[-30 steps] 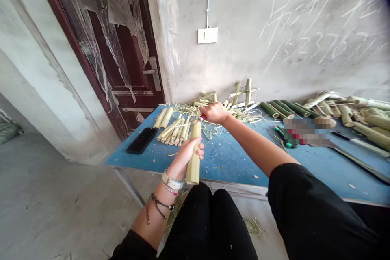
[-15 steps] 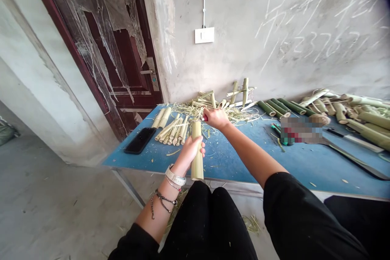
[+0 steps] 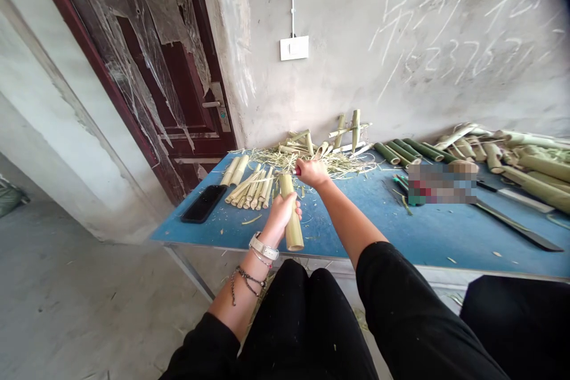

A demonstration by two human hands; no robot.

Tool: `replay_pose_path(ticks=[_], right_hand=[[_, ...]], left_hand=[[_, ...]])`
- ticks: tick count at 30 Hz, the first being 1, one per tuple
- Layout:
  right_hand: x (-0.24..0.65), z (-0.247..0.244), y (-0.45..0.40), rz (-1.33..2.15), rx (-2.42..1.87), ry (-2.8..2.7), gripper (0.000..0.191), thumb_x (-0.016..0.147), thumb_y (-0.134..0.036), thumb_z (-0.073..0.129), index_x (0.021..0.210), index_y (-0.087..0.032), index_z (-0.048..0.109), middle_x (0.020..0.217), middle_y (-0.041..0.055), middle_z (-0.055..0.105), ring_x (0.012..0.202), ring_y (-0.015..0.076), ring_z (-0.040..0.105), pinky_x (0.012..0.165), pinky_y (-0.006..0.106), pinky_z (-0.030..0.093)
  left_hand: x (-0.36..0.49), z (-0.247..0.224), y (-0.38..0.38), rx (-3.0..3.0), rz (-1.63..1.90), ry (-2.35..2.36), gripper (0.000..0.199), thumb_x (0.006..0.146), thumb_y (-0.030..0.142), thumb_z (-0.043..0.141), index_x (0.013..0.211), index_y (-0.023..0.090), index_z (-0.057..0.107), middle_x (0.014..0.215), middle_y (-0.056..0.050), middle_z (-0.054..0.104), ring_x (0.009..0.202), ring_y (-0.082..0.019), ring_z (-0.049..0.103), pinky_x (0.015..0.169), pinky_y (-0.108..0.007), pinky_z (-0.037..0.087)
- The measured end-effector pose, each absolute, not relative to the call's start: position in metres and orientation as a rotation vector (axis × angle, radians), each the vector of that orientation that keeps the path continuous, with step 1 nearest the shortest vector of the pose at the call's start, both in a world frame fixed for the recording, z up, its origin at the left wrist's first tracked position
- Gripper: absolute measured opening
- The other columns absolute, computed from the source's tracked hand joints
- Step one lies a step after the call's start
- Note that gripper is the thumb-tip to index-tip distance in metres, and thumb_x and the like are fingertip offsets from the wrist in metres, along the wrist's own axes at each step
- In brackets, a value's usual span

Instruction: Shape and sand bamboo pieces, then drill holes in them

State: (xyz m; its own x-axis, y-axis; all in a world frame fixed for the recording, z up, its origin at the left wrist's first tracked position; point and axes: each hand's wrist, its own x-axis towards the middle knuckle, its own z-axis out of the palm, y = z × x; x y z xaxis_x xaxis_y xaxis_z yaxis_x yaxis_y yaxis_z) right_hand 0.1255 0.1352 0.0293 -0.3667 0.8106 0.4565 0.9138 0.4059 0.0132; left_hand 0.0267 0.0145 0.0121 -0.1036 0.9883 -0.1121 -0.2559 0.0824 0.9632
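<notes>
A pale bamboo tube (image 3: 294, 233) slants over the table's front part, its open lower end toward me. Fingers of my left hand (image 3: 285, 212) are wrapped round its middle. At the tube's far end, my right hand (image 3: 312, 172) is closed on the red handle (image 3: 297, 171) of a small tool; its blade is too small to make out. Just left of the tube lie several thin bamboo pieces (image 3: 253, 190), with two wider pieces (image 3: 235, 170) behind them. Shavings (image 3: 342, 163) are heaped beyond my right hand.
On the blue table (image 3: 351, 237) are a black phone (image 3: 203, 203) at left, green bamboo tubes (image 3: 405, 151) at back right, and a long dark blade (image 3: 519, 227) and a knife (image 3: 525, 200) at right. A bamboo pile (image 3: 534, 160) fills the far right.
The tube's lower end has swung right and away from me, with my left hand still round it. My right forearm has shifted left, and the view has moved slightly.
</notes>
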Motion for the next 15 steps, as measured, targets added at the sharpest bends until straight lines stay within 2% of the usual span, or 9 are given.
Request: replay_pose_path(ticks=[5, 10, 15], right_hand=[[0.134, 0.025, 0.137, -0.262, -1.647, -2.199, 0.027, 0.082, -0.032, 0.042, 0.092, -0.017, 0.062, 0.085, 0.0125, 0.064, 0.08, 0.0242, 0.06, 0.064, 0.03, 0.041], [0.145, 0.014, 0.138, -0.094, -1.775, -2.154, 0.025, 0.076, -0.041, 0.049, 0.082, -0.021, 0.064, 0.081, 0.0073, 0.065, 0.073, 0.0219, 0.06, 0.055, 0.026, 0.041], [0.152, 0.009, 0.14, -0.181, -1.782, -2.07, 0.025, 0.08, -0.032, 0.043, 0.087, -0.018, 0.062, 0.087, 0.0111, 0.064, 0.077, 0.0239, 0.06, 0.059, 0.029, 0.04]], left_hand=[[0.02, 0.011, 0.037, 0.99, 1.206, 1.203, 0.013, 0.077, 0.023, 0.055, 0.074, 0.016, 0.045, 0.052, 0.006, 0.049, 0.037, -0.005, 0.044, 0.038, -0.017, 0.037], [0.026, 0.005, 0.054, 1.038, 1.15, 1.223, 0.014, 0.073, 0.022, 0.059, 0.076, 0.016, 0.047, 0.05, 0.005, 0.05, 0.038, -0.006, 0.046, 0.039, -0.017, 0.039], [0.035, 0.005, 0.058, 1.05, 1.123, 1.201, 0.016, 0.073, 0.023, 0.059, 0.077, 0.016, 0.046, 0.051, 0.005, 0.05, 0.037, -0.007, 0.047, 0.038, -0.019, 0.038]])
